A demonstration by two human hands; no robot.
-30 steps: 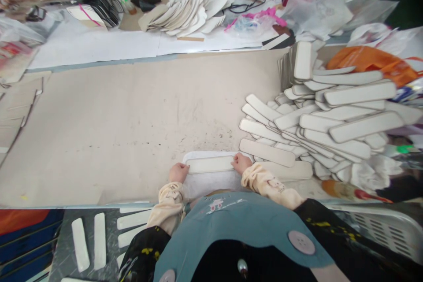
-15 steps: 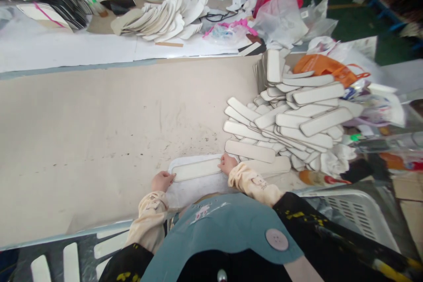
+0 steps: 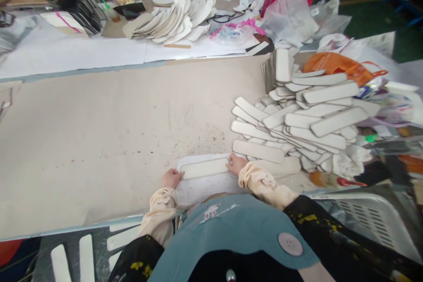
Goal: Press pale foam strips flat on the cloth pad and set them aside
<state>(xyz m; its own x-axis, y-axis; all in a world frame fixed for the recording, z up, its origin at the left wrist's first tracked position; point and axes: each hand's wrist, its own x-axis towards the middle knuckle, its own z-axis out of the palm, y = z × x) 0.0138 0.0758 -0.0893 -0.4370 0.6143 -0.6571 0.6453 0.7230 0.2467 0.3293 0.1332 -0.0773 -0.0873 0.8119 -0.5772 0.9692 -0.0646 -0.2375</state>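
A long white strip with rounded ends and a dark edge (image 3: 205, 169) lies across a whitish sheet (image 3: 208, 188) at the table's near edge. My left hand (image 3: 172, 178) pinches the strip's left end between thumb and fingers. At its right end, my right hand (image 3: 236, 164) has its fingers closed on the strip too. The strip lies level, close to the sheet; whether it touches all along I cannot tell. Just right of my right hand, a similar strip (image 3: 257, 151) lies at the edge of a large heap of strips (image 3: 313, 116).
White curved pieces (image 3: 175, 17) are piled on the far table. An orange bag (image 3: 340, 66) and clear plastic bags (image 3: 291, 13) sit at the back right. Near my right arm are a glue bottle (image 3: 322, 179) and a white basket (image 3: 370, 216). Loose strips (image 3: 87, 257) lie at lower left.
The whole view has shifted, so things appear farther right. Both hands stay on the ends of the strip, which looks nearly unmoved on its sheet.
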